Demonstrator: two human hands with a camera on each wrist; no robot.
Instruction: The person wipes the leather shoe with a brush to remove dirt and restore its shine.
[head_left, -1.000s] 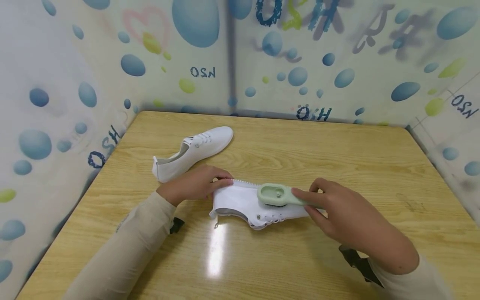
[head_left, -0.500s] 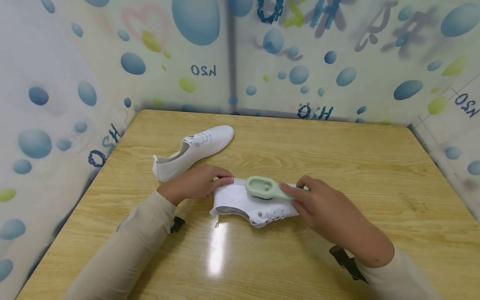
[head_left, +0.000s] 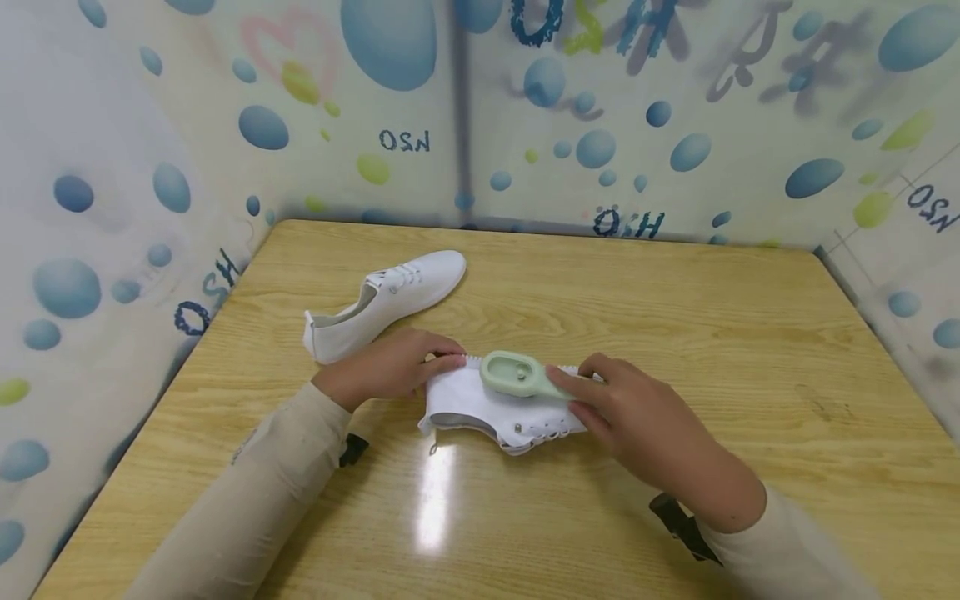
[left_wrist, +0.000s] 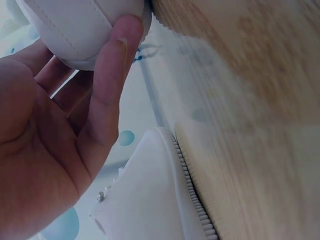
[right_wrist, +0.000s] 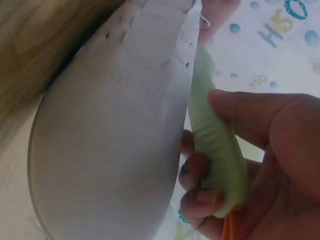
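Note:
A white lace-up shoe (head_left: 467, 398) lies on its side on the table, its ridged sole edge away from me and its opening toward me. My left hand (head_left: 401, 367) grips its heel end; in the left wrist view the thumb and fingers (left_wrist: 107, 85) pinch the heel (left_wrist: 75, 30). With my right hand (head_left: 637, 417) I hold a pale green brush (head_left: 510, 373) by its handle, its head against the side of the shoe near the heel. In the right wrist view, fingers curl round the ribbed handle (right_wrist: 215, 145), beside the shoe's toe (right_wrist: 115, 145). The bristles are hidden.
A second white shoe (head_left: 416, 287) stands upright behind my left hand, toe pointing to the back right. The wooden table (head_left: 675, 308) meets a wall (head_left: 495, 108) patterned with blue and green drops. An orange cord (right_wrist: 230, 227) hangs from the brush handle.
My right hand has slid the brush leftward along the shoe's side, from near the laces toward the heel. The left hand and both shoes have stayed in place.

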